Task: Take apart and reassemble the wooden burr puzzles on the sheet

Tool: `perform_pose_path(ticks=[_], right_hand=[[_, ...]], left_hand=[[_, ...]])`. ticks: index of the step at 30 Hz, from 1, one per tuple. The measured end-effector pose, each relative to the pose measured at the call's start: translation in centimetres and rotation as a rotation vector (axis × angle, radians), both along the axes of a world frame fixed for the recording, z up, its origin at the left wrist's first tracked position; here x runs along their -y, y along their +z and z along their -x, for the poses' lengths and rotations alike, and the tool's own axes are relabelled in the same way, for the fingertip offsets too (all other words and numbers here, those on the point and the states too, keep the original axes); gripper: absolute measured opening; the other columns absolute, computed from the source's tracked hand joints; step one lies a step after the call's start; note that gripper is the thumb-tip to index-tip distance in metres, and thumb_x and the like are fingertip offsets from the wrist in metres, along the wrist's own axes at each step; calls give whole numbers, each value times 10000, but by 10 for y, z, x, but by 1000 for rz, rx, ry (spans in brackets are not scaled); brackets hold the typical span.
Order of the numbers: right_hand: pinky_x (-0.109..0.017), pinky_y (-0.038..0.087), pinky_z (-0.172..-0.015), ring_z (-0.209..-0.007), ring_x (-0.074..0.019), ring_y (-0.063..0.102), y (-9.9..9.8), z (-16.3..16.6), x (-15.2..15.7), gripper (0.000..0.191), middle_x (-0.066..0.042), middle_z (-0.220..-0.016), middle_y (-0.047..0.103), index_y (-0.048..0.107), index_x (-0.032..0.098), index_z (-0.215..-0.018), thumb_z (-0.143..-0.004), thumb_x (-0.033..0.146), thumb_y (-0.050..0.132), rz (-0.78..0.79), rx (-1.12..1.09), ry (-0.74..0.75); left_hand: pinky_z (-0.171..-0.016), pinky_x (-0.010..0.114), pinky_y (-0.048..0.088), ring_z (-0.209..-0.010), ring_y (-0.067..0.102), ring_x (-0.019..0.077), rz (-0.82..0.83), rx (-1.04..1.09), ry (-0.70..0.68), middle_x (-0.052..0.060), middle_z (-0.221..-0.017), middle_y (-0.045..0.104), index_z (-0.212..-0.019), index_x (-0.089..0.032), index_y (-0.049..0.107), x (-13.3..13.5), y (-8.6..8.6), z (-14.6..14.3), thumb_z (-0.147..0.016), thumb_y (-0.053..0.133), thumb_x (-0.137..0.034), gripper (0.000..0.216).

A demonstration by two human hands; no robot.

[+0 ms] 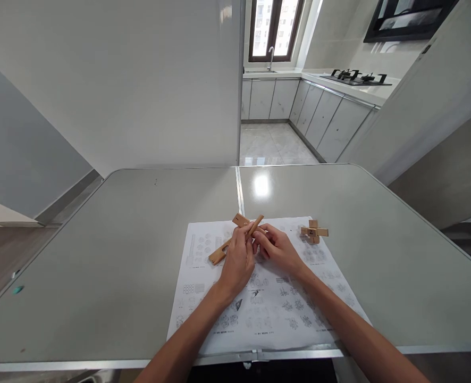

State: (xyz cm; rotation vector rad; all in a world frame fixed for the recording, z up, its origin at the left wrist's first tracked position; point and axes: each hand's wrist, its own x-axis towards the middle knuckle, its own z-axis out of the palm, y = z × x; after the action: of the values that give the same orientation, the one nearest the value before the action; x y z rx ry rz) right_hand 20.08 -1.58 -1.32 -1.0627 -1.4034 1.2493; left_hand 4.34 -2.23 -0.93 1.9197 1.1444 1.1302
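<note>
My left hand point(237, 260) is closed around long wooden puzzle bars point(223, 249) that cross each other above a printed instruction sheet point(267, 308). One bar sticks out to the lower left, and shorter ends show above my fingers. Close beside it, my right hand point(277, 249) has its fingers pinched on the bars' upper end. A small assembled wooden cross piece point(313, 232) lies on the sheet's far right corner, a short way right of my right hand.
The sheet lies on a grey table point(100, 255) with a centre seam and a metal front edge. A small teal dot point(17, 290) sits near the left edge. Beyond the table a white wall and a kitchen with cabinets and a stove point(357, 77) are visible.
</note>
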Motion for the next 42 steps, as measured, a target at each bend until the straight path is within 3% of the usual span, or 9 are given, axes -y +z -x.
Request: perform_pose_path(ticks=[7, 11, 13, 16, 22, 26, 34, 42], right_hand=[[-270, 411, -501, -464, -107, 465, 2, 0, 0, 372, 36, -660, 634, 668, 205, -1034, -1020, 572, 610, 11, -54, -13], [-270, 388, -482, -452, -102, 465, 0, -3, -3, 384, 27, -685, 654, 671, 216, -1011, -1011, 596, 618, 35, -112, -55], [-269, 378, -479, -452, -103, 460, 0, -5, -5, 385, 23, -675, 660, 672, 218, -987, -1015, 597, 611, 44, -121, -74], [-269, 359, -477, -457, -107, 445, -1, -7, -6, 396, 17, -655, 660, 661, 218, -943, -1014, 603, 610, 51, -134, -94], [-282, 331, -483, -469, -119, 433, -3, -7, -7, 390, 15, -641, 646, 663, 220, -937, -1002, 603, 626, 77, -175, -124], [-290, 313, -479, -471, -125, 419, -4, -8, -8, 383, 14, -635, 637, 658, 229, -922, -997, 603, 628, 89, -193, -132], [-280, 322, -495, -488, -116, 423, -3, -6, -5, 377, 18, -639, 640, 662, 225, -926, -1003, 592, 627, 73, -170, -95], [-280, 324, -489, -476, -115, 423, -5, -6, -7, 400, 25, -641, 641, 662, 225, -958, -990, 622, 621, 39, -146, -100]], left_hand=[[-972, 410, 573, -1141, 664, 230, 9, 48, 18, 102, -1306, 572, -1394, -283, 500, 2, 2, -1, -1088, 445, -207, 320], [-937, 387, 573, -1117, 691, 211, 64, 185, 2, 94, -1342, 576, -1343, -287, 406, 2, 0, -3, -1068, 534, -255, 305], [-907, 375, 566, -1123, 687, 211, 75, 222, 50, 97, -1376, 569, -1338, -292, 360, 2, 0, -3, -1053, 570, -282, 354], [-866, 364, 547, -1085, 661, 210, 83, 191, 185, 98, -1353, 577, -1298, -275, 407, -1, 1, -2, -1052, 571, -328, 300], [-808, 345, 533, -1023, 610, 216, 1, 47, 269, 98, -1221, 603, -1219, -229, 504, -5, 5, 3, -1060, 487, -264, 164], [-938, 413, 522, -1058, 612, 246, -86, -184, 277, 97, -1174, 610, -1164, -207, 541, -7, 6, 25, -1009, 541, -207, 155], [-896, 464, 478, -996, 624, 312, -87, -712, 298, 97, -1064, 664, -1034, -191, 597, 6, 9, 78, -971, 688, -458, 289], [-799, 375, 452, -916, 639, 270, 40, -745, 216, 76, -985, 691, -922, -204, 563, 15, 18, 77, -995, 665, -364, 204]])
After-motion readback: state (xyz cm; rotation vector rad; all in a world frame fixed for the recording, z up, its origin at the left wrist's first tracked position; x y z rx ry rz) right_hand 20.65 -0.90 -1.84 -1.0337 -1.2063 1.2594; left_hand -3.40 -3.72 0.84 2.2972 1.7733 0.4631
